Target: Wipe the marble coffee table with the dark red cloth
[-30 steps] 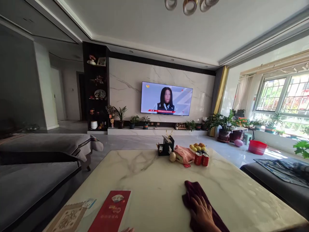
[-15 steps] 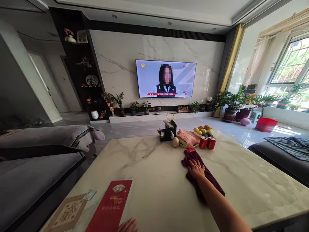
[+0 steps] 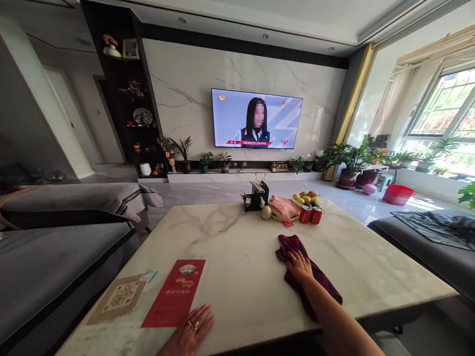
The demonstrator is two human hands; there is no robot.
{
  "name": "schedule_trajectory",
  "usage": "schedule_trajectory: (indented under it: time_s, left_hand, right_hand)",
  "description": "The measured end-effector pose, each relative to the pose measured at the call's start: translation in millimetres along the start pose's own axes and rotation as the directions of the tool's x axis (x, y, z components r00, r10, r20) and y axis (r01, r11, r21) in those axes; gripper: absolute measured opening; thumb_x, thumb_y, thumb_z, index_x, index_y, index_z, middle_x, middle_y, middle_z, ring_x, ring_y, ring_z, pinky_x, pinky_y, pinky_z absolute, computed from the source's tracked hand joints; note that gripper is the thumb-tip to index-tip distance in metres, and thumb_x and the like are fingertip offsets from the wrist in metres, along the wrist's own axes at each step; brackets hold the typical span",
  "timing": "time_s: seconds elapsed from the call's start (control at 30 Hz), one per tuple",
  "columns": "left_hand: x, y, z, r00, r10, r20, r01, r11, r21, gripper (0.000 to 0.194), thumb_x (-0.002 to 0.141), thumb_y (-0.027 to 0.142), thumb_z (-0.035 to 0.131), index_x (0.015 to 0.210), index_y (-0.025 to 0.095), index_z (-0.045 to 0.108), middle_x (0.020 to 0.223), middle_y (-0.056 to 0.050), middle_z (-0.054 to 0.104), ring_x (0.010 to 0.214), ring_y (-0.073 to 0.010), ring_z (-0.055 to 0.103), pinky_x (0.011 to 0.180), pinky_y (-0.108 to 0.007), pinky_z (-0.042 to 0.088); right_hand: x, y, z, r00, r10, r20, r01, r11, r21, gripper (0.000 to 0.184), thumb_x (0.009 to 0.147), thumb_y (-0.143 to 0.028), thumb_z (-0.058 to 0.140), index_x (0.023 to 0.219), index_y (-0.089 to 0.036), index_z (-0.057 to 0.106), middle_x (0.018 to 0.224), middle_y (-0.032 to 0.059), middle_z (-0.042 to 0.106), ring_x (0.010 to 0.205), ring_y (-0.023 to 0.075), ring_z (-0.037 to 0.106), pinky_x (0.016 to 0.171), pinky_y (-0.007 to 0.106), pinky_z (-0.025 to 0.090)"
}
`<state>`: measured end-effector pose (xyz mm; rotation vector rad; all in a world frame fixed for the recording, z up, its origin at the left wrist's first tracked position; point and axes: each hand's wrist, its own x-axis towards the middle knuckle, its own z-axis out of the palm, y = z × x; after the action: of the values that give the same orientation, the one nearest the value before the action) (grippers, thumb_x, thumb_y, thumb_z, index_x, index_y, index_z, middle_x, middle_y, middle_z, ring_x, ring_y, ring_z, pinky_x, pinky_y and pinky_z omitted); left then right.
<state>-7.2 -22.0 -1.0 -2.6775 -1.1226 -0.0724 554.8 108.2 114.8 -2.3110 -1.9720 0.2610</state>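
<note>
1 dark maroon fabric cloth [image 3: 324,287], rumpled, on R side of the cream marble-look tabletop [image 3: 237,277]. R hand [image 3: 300,267] flat on its upper part, fingers a bit spread, resting on it, no grip seen. L hand [image 3: 191,329] palm-down, fingers nearly straight, no held item visible; overlaps lower R corner of 1 long red rectangular card [image 3: 174,296] in view, contact can't tell. Also 1 tan wavy-edged mat [image 3: 118,299] w/ pattern, far L.

Far end: 2 red metal cans [image 3: 305,214], 1 pink textured towel [image 3: 284,207], 1 pale round ornament [image 3: 266,212], 1 black boxy organiser [image 3: 256,199], 1 pile of yellow/brown fruit [image 3: 306,199] (exact no. unclear).

In way: 1 small flat red packet [image 3: 288,224] just beyond cloth, cans behind; card + mat take up L side.
</note>
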Motion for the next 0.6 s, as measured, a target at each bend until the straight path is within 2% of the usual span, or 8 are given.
schedule_trajectory:
  time_s: [0.07,0.13,0.23,0.3,0.37,0.47,0.6]
  left_hand:
    - [3.8,4.6,-6.8,0.992,-0.062,0.109,0.069,0.996,-0.064,0.127,0.084,0.041,0.095,0.190,0.042,0.025,0.196,-0.013,0.038,0.176,-0.0466,0.053,0.139,-0.066,0.058]
    - [7.8,7.4,-13.7,0.984,-0.090,0.154,0.106,0.990,-0.096,0.117,0.089,0.041,0.092,0.189,0.043,0.029,0.197,-0.012,0.036,0.178,-0.0459,0.049,0.142,-0.067,0.054]
    - [10.2,7.4,-16.6,0.987,-0.094,0.133,0.106,0.990,-0.092,0.110,0.094,0.047,0.089,0.188,0.041,0.032,0.197,-0.012,0.038,0.178,-0.0446,0.049,0.144,-0.064,0.051]
    - [9.0,5.7,-11.0,0.994,-0.068,0.090,0.075,0.994,-0.076,0.113,0.094,0.048,0.089,0.189,0.041,0.030,0.197,-0.012,0.040,0.177,-0.0434,0.051,0.144,-0.061,0.051]
    - [6.3,4.2,-1.1,0.998,-0.046,0.044,0.048,0.997,-0.059,0.119,0.091,0.046,0.090,0.190,0.043,0.025,0.197,-0.011,0.042,0.176,-0.0423,0.054,0.143,-0.060,0.051]
    - [1.6,4.1,13.2,0.999,-0.044,0.011,0.044,0.998,-0.033,0.126,0.088,0.046,0.090,0.192,0.043,0.019,0.198,-0.011,0.043,0.174,-0.0425,0.055,0.142,-0.061,0.051]
    - [-2.6,4.5,13.5,0.997,-0.014,-0.071,0.017,0.999,0.040,0.129,0.081,0.054,0.094,0.191,0.036,0.029,0.192,-0.013,0.053,0.169,-0.0433,0.060,0.138,-0.057,0.052]
  right_hand:
    - [-30.3,4.5,2.7,1.000,-0.015,0.002,0.015,1.000,-0.004,0.074,0.116,-0.045,0.040,0.187,-0.027,0.047,0.200,0.0035,0.039,0.189,0.0308,0.024,0.152,0.057,0.027]
    - [-57.1,8.1,6.3,1.000,-0.028,0.008,0.028,1.000,-0.005,0.074,0.115,-0.046,0.041,0.187,-0.027,0.048,0.199,0.0034,0.040,0.189,0.0310,0.025,0.152,0.057,0.027]
    - [-86.8,12.6,14.0,0.998,-0.055,0.013,0.054,0.998,0.007,0.075,0.114,-0.046,0.043,0.186,-0.026,0.049,0.199,0.0042,0.041,0.189,0.0325,0.026,0.152,0.059,0.027]
    - [-97.3,14.0,18.7,0.998,-0.070,0.006,0.069,0.997,0.020,0.075,0.113,-0.045,0.047,0.185,-0.028,0.051,0.198,0.0037,0.041,0.189,0.0328,0.026,0.153,0.060,0.027]
    - [-99.1,12.2,20.6,0.997,-0.077,-0.004,0.077,0.997,0.030,0.075,0.111,-0.045,0.051,0.185,-0.031,0.052,0.198,0.0024,0.041,0.189,0.0326,0.026,0.153,0.061,0.027]
    - [-85.8,0.7,15.9,0.997,-0.077,0.005,0.077,0.996,0.033,0.076,0.109,-0.045,0.054,0.185,-0.034,0.052,0.199,0.0015,0.040,0.189,0.0334,0.024,0.152,0.064,0.026]
    - [-44.3,-26.6,1.9,0.997,-0.057,0.044,0.056,0.998,0.029,0.076,0.112,-0.049,0.050,0.187,-0.035,0.047,0.201,-0.0005,0.035,0.191,0.0312,0.019,0.153,0.062,0.020]
